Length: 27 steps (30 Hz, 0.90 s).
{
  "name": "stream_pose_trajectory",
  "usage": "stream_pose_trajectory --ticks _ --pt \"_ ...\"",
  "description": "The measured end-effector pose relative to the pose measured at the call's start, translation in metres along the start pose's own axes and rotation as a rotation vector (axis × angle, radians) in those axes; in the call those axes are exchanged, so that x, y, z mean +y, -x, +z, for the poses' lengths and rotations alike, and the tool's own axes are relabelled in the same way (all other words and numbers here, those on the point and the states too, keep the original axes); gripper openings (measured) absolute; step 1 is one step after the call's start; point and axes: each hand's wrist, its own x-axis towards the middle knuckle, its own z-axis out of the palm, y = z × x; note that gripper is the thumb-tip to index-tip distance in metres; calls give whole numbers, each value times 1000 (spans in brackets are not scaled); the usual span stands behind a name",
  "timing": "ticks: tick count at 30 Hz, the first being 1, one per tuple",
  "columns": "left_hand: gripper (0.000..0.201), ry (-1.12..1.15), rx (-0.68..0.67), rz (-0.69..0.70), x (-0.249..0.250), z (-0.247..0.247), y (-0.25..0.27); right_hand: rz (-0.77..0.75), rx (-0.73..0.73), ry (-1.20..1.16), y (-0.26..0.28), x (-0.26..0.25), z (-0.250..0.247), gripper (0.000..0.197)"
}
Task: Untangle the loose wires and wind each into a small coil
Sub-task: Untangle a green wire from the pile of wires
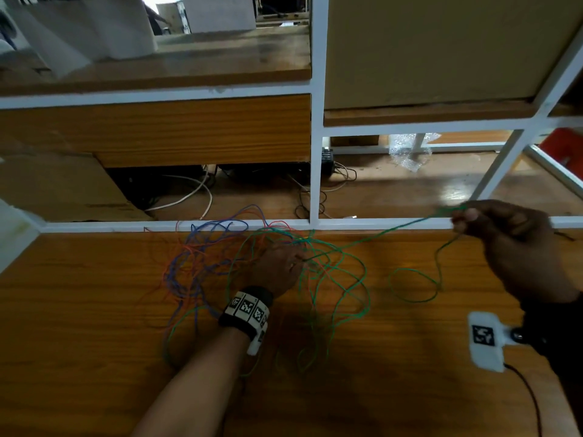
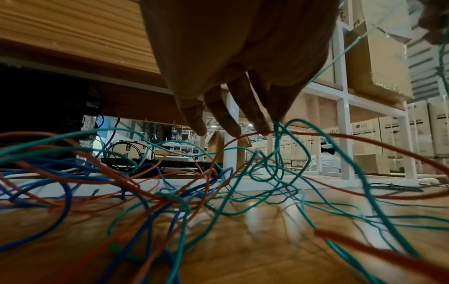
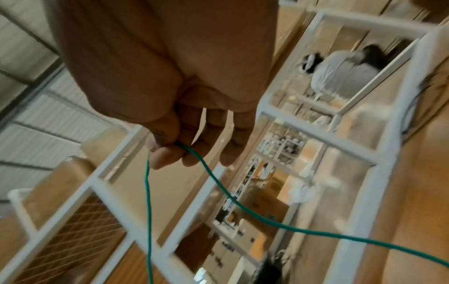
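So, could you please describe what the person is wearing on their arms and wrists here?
The left hand has a bare forearm and a black wristband carrying a row of white square tags with black coded patterns. The right hand comes out of a dark sleeve; at that wrist sits a white rounded unit with one black coded tag, and a thin dark cable trails from it.

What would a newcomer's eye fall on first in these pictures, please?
Most striking is the tangled heap of thin green, blue and orange wires sprawled across the wooden table, with the left hand reaching into its middle. To the right, the raised right hand pinches one green wire that stretches back to the heap.
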Motion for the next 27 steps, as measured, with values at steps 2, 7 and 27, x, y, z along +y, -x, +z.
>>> stream_pose_trajectory --ticks 2,7,27 --pt "35 11 -1 4 7 -6 2 92 51 158 4 24 -21 20" --pt "21 -88 7 86 20 2 9 320 -290 1069 22 65 -16 71" --pt "16 -289 167 39 30 -5 15 356 -769 1052 4 176 -138 76"
